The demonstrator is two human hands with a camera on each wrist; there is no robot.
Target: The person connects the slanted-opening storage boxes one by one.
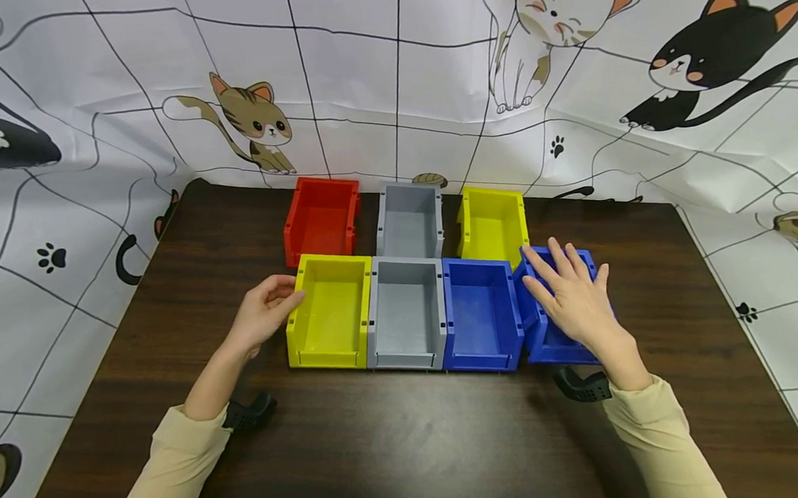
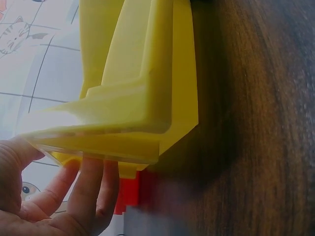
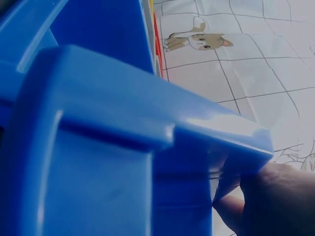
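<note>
Seven plastic bins stand on the table, several of them in a front row side by side. My left hand [image 1: 263, 312] is at the left wall of the front yellow bin [image 1: 330, 314]. Its thumb lies on the rim and its bent fingers [image 2: 86, 191] are against the outer side, under the lip. Spread over the rightmost blue bin [image 1: 556, 346] is my right hand [image 1: 577, 303], palm down with straight fingers. That bin sits slightly askew beside the other blue bin [image 1: 483, 312]. A grey bin [image 1: 406, 309] is between the yellow and blue ones.
Behind the front row stand a red bin [image 1: 322, 223], a grey bin [image 1: 409, 222] and a yellow bin [image 1: 495, 224]. The dark wooden table [image 1: 397, 447] ends at a white cat-print sheet [image 1: 361, 76] that hangs at the back and sides.
</note>
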